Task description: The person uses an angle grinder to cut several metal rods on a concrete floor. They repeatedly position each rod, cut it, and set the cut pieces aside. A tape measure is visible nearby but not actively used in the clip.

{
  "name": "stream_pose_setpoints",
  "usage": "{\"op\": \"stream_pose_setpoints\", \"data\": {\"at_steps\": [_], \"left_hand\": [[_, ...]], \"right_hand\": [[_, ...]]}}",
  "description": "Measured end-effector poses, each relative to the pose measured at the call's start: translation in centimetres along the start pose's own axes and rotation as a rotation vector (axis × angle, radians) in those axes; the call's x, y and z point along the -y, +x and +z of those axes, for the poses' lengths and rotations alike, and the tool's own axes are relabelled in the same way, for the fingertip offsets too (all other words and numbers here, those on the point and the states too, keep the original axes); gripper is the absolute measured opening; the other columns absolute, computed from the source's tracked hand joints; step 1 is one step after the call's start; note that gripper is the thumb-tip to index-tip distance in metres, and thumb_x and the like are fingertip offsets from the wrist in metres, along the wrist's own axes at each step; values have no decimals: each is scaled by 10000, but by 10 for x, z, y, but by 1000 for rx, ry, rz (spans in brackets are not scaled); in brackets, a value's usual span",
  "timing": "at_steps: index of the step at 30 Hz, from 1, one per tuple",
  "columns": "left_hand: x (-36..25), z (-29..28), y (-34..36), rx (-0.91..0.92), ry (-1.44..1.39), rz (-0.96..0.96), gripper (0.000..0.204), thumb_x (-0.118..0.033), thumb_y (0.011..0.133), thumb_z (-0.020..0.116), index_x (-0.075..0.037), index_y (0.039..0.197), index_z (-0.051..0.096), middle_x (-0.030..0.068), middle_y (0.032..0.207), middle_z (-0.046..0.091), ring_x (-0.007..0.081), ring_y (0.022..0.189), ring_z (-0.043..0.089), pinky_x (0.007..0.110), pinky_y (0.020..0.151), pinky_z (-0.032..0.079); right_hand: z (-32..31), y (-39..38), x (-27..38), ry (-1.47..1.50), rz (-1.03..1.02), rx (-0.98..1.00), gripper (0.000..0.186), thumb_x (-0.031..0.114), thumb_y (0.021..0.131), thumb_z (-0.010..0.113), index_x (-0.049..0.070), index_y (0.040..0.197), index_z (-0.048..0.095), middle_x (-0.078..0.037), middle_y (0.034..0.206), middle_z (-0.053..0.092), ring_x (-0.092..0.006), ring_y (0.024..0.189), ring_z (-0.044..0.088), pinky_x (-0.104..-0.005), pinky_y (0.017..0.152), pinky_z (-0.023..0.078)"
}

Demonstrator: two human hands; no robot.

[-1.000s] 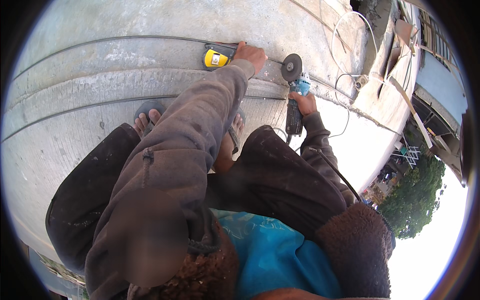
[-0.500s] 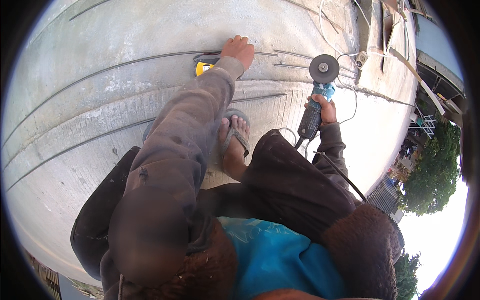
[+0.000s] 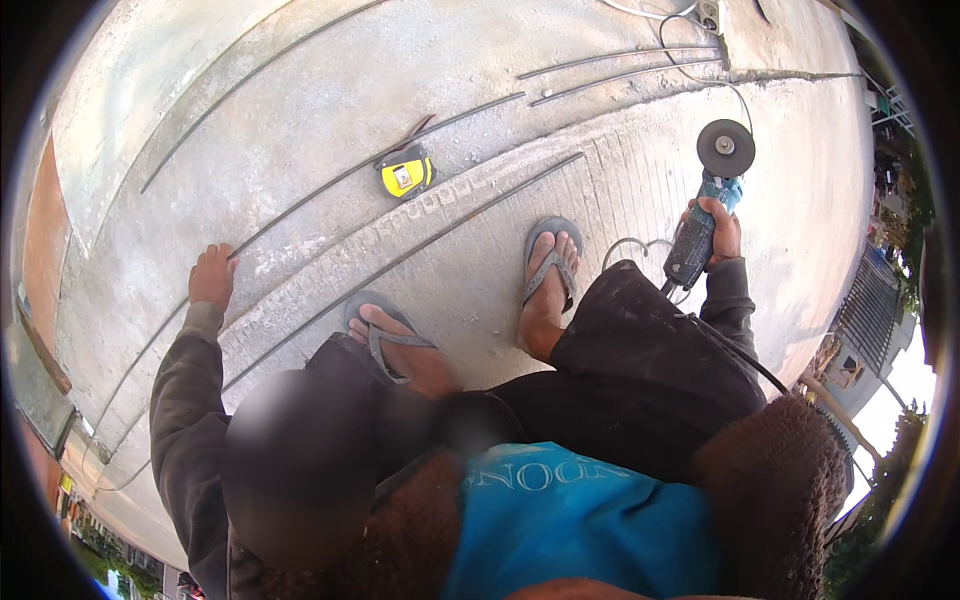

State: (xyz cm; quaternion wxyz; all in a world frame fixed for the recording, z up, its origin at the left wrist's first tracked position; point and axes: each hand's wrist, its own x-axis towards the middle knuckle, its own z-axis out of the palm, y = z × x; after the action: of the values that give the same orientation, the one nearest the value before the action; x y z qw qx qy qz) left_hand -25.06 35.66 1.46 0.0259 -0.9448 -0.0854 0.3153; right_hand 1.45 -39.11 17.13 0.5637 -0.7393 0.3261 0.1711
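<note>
My right hand (image 3: 724, 232) is wrapped round the body of a blue and black angle grinder (image 3: 694, 236). Its dark cutting disc (image 3: 726, 148) points away from me, held above the concrete at the right. Out to the left, my left hand (image 3: 212, 277) is closed over a long thin steel rod (image 3: 330, 189) lying on the ground; the fingers' undersides are hidden. A yellow and black tape measure (image 3: 406, 174) lies beside that rod, ahead of my feet. Nearer to me, a second steel rod (image 3: 462, 222) runs roughly parallel.
My sandalled feet (image 3: 551, 272) stand on ribbed concrete (image 3: 640, 165). Two shorter rods (image 3: 620, 62) lie at the far right, and another rod (image 3: 250, 80) at the far left. The grinder's cord loops by my right knee; a pale cable and socket (image 3: 707, 14) lie at the top.
My left hand has moved from beside the tape measure far left along the rod, leaving the tape measure on the ground. My view has shifted; the right hand still holds the grinder.
</note>
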Motion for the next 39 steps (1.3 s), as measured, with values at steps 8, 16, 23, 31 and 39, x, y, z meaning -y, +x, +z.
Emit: {"op": "stream_pose_setpoints", "data": {"at_steps": [8, 16, 23, 31, 39], "left_hand": [[18, -5, -40, -131, -386, 70, 209, -236, 996, 451, -31, 1031, 476, 187, 1007, 518, 394, 949, 525, 459, 813, 437], [-23, -13, -101, 95, -407, -46, 475, -369, 751, 818, -45, 804, 476, 155, 703, 548, 349, 656, 558, 421, 606, 438], [-52, 7, -113, 192, -464, -75, 498, -374, 573, 919, -83, 852, 626, 110, 803, 690, 310, 791, 675, 394, 698, 522], [-47, 33, -114, 208, -493, -44, 379, -361, 595, 875, -84, 726, 653, 98, 716, 678, 291, 674, 665, 400, 636, 512], [-74, -19, -78, 142, -377, 87, 282, -288, 578, 828, -84, 661, 651, 110, 659, 645, 285, 595, 642, 383, 578, 512]], "right_hand": [[-18, 24, -4, 165, 91, -7, 381, 252, 779, 683, -34, 1009, 584, -148, 824, 634, -232, 679, 636, -365, 584, 538], [-30, 22, 5, 273, -7, -49, 378, 249, 799, 688, -15, 1043, 573, -144, 851, 632, -242, 709, 651, -375, 619, 552], [-39, 27, -8, 288, -53, -91, 364, 282, 818, 649, -23, 1006, 589, -148, 783, 661, -229, 599, 649, -349, 584, 565], [-44, 28, -12, 318, -53, -198, 334, 275, 798, 657, -14, 955, 601, -133, 744, 649, -205, 554, 630, -332, 534, 550], [-83, 37, -23, 363, -17, -282, 345, 271, 784, 678, -14, 961, 599, -142, 754, 649, -215, 565, 636, -352, 544, 563]]}}
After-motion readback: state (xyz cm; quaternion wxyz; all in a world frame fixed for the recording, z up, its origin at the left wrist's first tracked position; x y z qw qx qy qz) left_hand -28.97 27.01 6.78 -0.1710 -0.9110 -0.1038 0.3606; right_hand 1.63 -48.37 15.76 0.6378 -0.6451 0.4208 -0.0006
